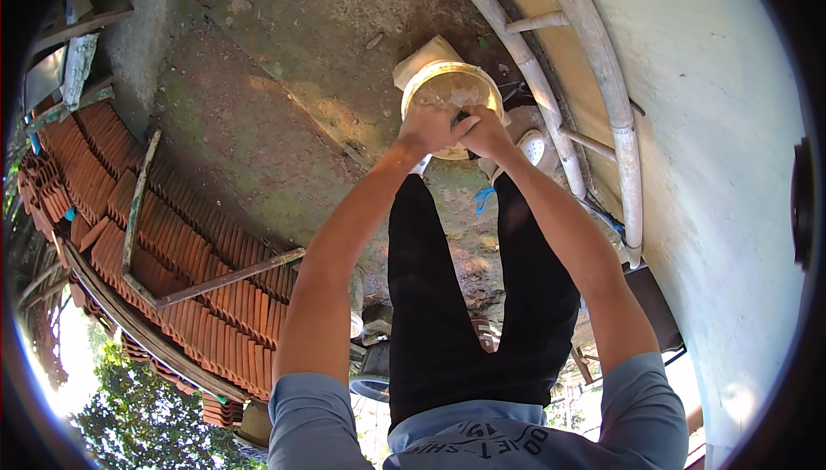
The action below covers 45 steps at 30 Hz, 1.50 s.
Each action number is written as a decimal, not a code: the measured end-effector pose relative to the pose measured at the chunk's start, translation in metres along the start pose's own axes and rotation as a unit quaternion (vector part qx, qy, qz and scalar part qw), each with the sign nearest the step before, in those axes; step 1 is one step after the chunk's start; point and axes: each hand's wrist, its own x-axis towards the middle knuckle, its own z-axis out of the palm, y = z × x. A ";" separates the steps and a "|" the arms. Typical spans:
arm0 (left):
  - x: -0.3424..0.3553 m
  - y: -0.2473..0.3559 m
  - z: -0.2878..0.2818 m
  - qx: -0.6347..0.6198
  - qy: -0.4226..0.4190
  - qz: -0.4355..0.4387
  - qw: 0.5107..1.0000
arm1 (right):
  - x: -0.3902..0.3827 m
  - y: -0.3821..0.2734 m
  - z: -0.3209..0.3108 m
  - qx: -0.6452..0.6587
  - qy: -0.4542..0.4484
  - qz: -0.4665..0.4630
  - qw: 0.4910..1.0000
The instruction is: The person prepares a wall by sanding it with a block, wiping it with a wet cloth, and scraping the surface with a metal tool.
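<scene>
In front of my legs stands a round pale-yellow bucket (452, 66) with cloudy, whitish contents that look like water. My left hand (428, 129) is over its near left part, fingers curled. Right beside it, my right hand (487, 131) is closed at the near right part of the rim. The hands meet at a small dark thing (461, 117), mostly hidden by the fingers; its kind cannot be made out. Both forearms reach straight out over my black trousers.
Bamboo poles (621, 108) with rungs lean along the pale wall (714, 169) on the right. Stacked orange roof tiles (224, 289) and a metal frame (155, 298) line the left. A tan block-like thing (428, 54) lies behind the bucket, a white perforated shoe (533, 147) beside it.
</scene>
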 end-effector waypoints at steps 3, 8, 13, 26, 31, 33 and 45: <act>0.002 -0.012 0.004 0.053 0.037 0.117 0.991 | -0.008 0.003 0.006 0.130 -0.048 0.018 0.990; 0.014 -0.019 0.009 0.030 0.068 0.187 0.980 | -0.005 0.004 -0.006 0.264 -0.107 0.136 0.949; 0.019 0.000 -0.023 0.031 0.027 0.132 0.990 | -0.017 -0.014 -0.009 0.283 -0.061 0.167 0.942; -0.056 0.045 -0.041 -0.587 -0.046 -0.323 0.741 | -0.085 -0.072 -0.043 0.260 -0.186 0.165 0.933; -0.068 0.088 -0.059 -0.577 0.050 -0.437 0.689 | -0.130 -0.084 -0.046 -0.013 0.001 0.060 0.998; -0.069 0.085 -0.045 -0.409 0.138 -0.352 0.830 | -0.140 -0.093 -0.046 -0.168 0.145 0.049 0.974; -0.081 0.083 -0.097 -0.506 -0.008 -0.250 0.825 | -0.189 -0.091 -0.064 0.410 0.087 0.021 0.908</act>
